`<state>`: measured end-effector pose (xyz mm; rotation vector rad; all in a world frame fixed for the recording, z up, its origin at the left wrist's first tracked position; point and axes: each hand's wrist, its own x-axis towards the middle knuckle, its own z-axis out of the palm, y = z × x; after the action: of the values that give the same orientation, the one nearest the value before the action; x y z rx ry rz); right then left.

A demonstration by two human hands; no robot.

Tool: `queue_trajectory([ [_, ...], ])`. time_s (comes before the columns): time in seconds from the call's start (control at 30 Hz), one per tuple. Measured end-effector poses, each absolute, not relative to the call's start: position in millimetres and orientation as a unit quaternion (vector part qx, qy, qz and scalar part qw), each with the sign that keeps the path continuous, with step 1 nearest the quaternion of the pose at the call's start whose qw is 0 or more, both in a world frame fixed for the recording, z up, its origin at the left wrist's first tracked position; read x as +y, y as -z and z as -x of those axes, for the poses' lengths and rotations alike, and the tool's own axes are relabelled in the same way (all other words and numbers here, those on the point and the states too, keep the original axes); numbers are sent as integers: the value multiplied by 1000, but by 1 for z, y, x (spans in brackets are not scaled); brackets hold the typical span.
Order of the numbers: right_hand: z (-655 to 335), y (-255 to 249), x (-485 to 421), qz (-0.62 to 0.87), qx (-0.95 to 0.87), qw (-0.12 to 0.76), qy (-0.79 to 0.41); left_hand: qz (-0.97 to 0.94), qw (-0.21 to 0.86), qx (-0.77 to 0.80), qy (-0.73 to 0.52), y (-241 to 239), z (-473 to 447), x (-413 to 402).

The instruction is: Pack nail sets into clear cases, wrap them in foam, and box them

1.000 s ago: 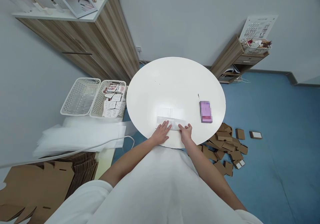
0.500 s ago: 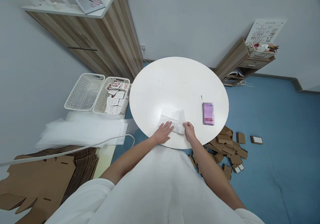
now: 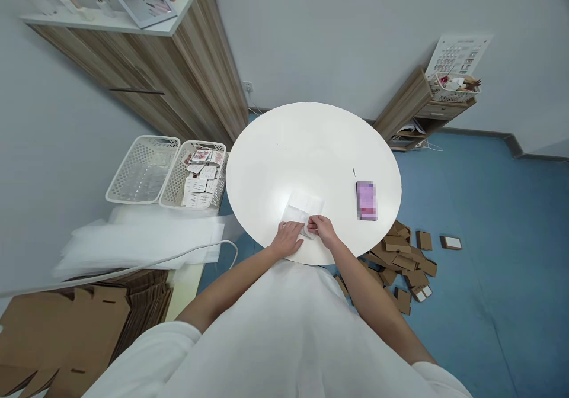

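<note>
Desk: a white, oval desk [image 3: 306, 149] stands in front of the person, seen from above.
White sheet: a thin, see-through white sheet [image 3: 295, 213] lies partly folded on the desk, close to the edge nearest the person.
Left hand: the left hand [image 3: 287, 239] rests palm down on the left near part of the sheet; whether its grip closes on anything cannot be told.
Right hand: the right hand [image 3: 322, 228] is just beside the left, its grip pinched together on the folded right side of the sheet.
Purple item: a purple, pixelated rectangle [image 3: 366, 200] lies on the desk to the right of the hands, apart from them.
Left of the desk: two white baskets [image 3: 169, 179] sit side by side, the nearer one to the desk holding printed cards [image 3: 198, 192]. Below them lie a pile of white sheets [image 3: 146, 236] and a stack of flat brown cardboard [image 3: 66, 333].
Floor, right: small brown boxes [image 3: 398, 259] are heaped on the blue floor [image 3: 498, 220].
</note>
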<state>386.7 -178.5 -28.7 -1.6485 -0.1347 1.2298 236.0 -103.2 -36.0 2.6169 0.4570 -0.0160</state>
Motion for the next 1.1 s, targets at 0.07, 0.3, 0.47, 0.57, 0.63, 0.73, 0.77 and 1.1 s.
queue_trajectory([
  [0.07,-387,29,-177,694,-71,502,-512,-956,242,163,-12,31,-234,-105],
  [0.3,-397,29,-172,727,-135,433,-515,-976,209,44,41,30,-239,-112],
  [0.47,-398,27,-183,814,-286,367,-349,-976,207,14,60,42,-234,-108],
  [0.57,-388,33,-200,830,-399,310,-238,-975,211,18,62,47,-230,-108],
  [0.63,-380,40,-209,816,-445,287,-231,-974,214,22,64,49,-230,-108],
  [0.73,-372,51,-215,803,-480,268,-229,-967,244,16,65,47,-226,-108],
  [0.77,-371,54,-215,801,-486,266,-226,-962,266,22,60,47,-223,-109],
  [1.1,-384,61,-207,778,-530,243,-232,-468,595,641,-123,57,-230,-124],
])
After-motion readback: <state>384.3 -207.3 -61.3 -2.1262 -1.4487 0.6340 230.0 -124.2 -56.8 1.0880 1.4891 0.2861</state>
